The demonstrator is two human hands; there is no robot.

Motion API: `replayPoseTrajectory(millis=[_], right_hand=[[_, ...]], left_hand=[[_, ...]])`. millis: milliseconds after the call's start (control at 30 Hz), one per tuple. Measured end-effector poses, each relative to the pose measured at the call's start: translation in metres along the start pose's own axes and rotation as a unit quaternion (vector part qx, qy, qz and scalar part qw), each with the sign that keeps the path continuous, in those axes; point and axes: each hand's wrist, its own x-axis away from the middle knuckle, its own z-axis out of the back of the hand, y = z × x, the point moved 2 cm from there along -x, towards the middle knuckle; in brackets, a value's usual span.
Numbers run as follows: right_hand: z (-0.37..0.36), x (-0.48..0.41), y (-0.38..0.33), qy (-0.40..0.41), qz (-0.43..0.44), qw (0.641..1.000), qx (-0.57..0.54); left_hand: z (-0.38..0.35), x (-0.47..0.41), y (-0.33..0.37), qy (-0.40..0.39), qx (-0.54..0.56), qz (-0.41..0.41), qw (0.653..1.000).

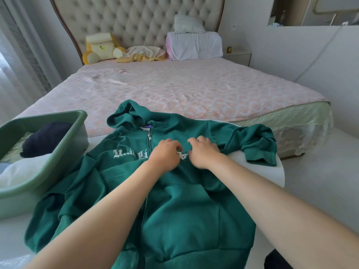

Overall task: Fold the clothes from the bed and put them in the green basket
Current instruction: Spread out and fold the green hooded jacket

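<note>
The pink bed point(174, 88) fills the background. A green zip hoodie point(184, 210) lies spread front-up on the white tabletop point(279, 171). The green basket point(58, 162) beside it holds a dark garment point(44, 138). The left hand point(165, 152) and right hand point(204, 152) rest on the hoodie's chest with fingers curled; I cannot tell whether they pinch the fabric.

I take the hoodie point(184, 200) as my landmark: it lies spread on the table point(272, 171), hood pointing away from me, one sleeve trailing off to its right. My left hand point(165, 154) and right hand point(204, 152) sit side by side on its chest, fingers curled onto the cloth. The basket point(64, 152) stands just left of the hoodie, touching its sleeve, with a folded garment point(44, 138) inside. The bed point(174, 88) stretches behind the hoodie, with a plush toy point(101, 48) and rolled bedding point(194, 45) at its far end against the headboard point(136, 18).
</note>
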Motion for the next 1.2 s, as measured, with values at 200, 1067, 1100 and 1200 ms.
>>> replayPoseTrajectory(millis=[200, 1067, 1100, 1200], right_hand=[[-0.035, -0.027, 0.024, -0.073, -0.039, 0.996, 0.044], [-0.008, -0.087, -0.07, 0.029, 0.101, 0.994, 0.04], [-0.01, -0.086, -0.09, 0.026, 0.137, 0.99, 0.007], [-0.023, -0.087, -0.137, -0.027, 0.187, 0.98, -0.067]], left_hand=[[-0.003, -0.025, -0.04, -0.152, -0.123, 0.065, 0.979], [0.052, -0.044, -0.146, 0.08, -0.087, 0.177, 0.977], [0.059, -0.039, -0.162, 0.054, -0.128, 0.209, 0.968], [0.062, -0.027, -0.198, -0.067, -0.181, 0.295, 0.936]])
